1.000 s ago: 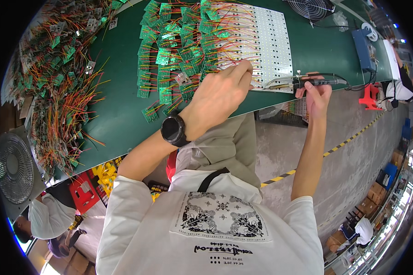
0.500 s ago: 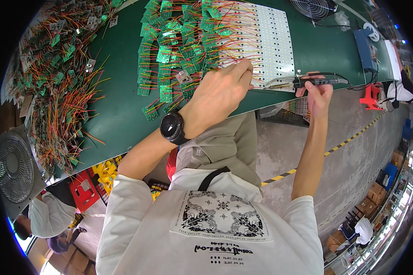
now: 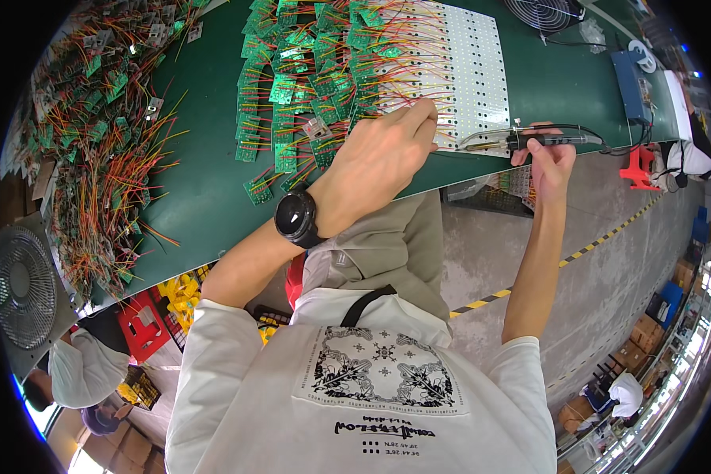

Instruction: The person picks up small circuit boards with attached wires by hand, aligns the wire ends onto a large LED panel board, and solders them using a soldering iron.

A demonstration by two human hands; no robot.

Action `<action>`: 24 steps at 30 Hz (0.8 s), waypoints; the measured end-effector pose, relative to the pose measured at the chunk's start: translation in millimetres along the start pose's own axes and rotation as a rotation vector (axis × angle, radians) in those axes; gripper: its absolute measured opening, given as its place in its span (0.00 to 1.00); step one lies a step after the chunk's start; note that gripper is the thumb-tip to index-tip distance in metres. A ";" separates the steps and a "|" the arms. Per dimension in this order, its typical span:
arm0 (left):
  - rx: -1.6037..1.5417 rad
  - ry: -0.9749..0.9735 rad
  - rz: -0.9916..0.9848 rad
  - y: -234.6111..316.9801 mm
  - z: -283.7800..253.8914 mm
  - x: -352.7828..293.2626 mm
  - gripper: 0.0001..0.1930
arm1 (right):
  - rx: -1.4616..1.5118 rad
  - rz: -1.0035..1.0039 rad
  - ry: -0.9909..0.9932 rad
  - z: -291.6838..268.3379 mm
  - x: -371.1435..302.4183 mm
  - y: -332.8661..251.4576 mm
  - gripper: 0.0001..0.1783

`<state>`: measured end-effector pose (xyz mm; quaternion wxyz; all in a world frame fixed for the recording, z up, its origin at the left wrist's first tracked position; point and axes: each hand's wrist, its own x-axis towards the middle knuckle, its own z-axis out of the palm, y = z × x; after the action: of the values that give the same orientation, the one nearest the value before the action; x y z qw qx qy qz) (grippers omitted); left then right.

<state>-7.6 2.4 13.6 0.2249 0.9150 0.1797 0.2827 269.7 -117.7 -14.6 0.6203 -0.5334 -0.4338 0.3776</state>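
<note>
My left hand (image 3: 383,156), a black watch on its wrist, bends over the lower edge of a white LED panel (image 3: 478,71). Its thumb and fingers are pinched together near the wire ends; whatever they hold is hidden. Between the fingers of my right hand (image 3: 547,154) is a black soldering iron (image 3: 533,141), with a thin feed tube along it. The iron points left, its tip at the panel's lower edge close to my left fingertips. Red and yellow wires (image 3: 411,75) run from the panel to rows of small green circuit boards (image 3: 284,91).
A large heap of wired circuit boards (image 3: 95,158) covers the table's left end. At the right stand a blue box (image 3: 629,85) with a cable and a round fan guard (image 3: 543,14). Below the table edge are a dark crate (image 3: 490,199) and a red stool (image 3: 638,167).
Both hands and the soldering iron keep almost the same place at the panel's lower edge. The view has shifted very slightly. At the lower left, another person has shifted a little.
</note>
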 end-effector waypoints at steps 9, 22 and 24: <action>-0.026 0.004 -0.001 -0.9 0.3 -0.2 0.07 | 0.004 -0.011 0.003 0.6 0.1 -0.4 0.12; -0.020 -0.021 -0.006 -0.2 -2.0 0.7 0.07 | -0.016 0.011 0.015 1.7 0.5 -1.9 0.11; -0.025 -0.025 -0.008 -0.8 -1.4 0.5 0.07 | -0.022 0.012 0.008 -0.8 0.2 0.2 0.12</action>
<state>-8.2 3.7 14.5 0.2397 0.9148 0.1770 0.2726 270.6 -117.7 -14.8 0.6140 -0.5443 -0.4322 0.3742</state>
